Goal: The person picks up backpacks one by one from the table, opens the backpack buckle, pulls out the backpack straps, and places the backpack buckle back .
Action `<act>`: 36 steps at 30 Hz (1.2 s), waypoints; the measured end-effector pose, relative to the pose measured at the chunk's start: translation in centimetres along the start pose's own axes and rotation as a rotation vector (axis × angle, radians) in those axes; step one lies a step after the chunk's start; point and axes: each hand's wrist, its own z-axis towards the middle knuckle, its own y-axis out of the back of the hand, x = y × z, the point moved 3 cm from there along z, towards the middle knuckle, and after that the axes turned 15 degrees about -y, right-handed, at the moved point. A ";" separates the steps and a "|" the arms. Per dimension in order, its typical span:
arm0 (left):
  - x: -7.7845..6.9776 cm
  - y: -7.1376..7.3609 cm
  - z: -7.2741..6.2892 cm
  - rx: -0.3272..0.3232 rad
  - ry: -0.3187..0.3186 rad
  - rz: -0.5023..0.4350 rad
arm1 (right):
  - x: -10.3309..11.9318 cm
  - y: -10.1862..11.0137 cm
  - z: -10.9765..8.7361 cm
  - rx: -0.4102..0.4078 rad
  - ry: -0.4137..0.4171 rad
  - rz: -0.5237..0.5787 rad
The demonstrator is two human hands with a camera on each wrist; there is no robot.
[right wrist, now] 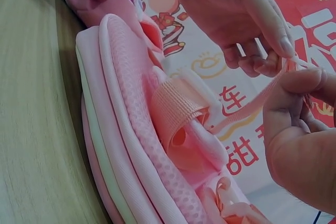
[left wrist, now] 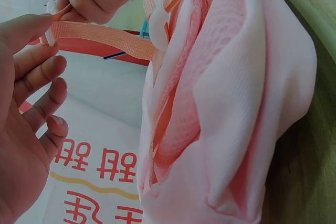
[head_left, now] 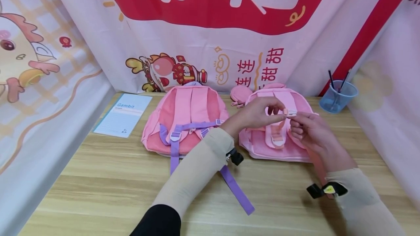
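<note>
Over the right pink backpack [head_left: 262, 150], both hands meet at a small white plastic buckle [head_left: 291, 113] on a peach webbing strap [left wrist: 105, 38]. My left hand [head_left: 259, 114] pinches the buckle between thumb and index finger, its other fingers loosely bent. Close against it, my right hand [head_left: 315, 132] pinches the peach strap where it comes through the buckle. The strap runs from the hands down to a white adjuster [head_left: 277, 142] on the backpack's shoulder strap. In the right wrist view, a wide peach webbing loop [right wrist: 176, 111] stands out from the padded shoulder strap.
Left of it lies another pink backpack [head_left: 183, 101] with purple straps [head_left: 237, 192] trailing over the wooden table [head_left: 108, 192]. A notebook [head_left: 123, 115] is at the far left. A round pink pouch [head_left: 240, 94] and a blue pen cup [head_left: 338, 97] stand near the back curtain.
</note>
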 end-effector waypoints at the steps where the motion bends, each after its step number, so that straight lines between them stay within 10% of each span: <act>1: 0.0 0.0 0.0 -0.002 0.000 0.007 | 0.0 0.1 0.0 0.007 0.004 0.007; 36: 0.1 -0.2 -0.1 0.020 0.009 -0.009 | 0.1 0.6 -0.4 -0.029 -0.007 -0.068</act>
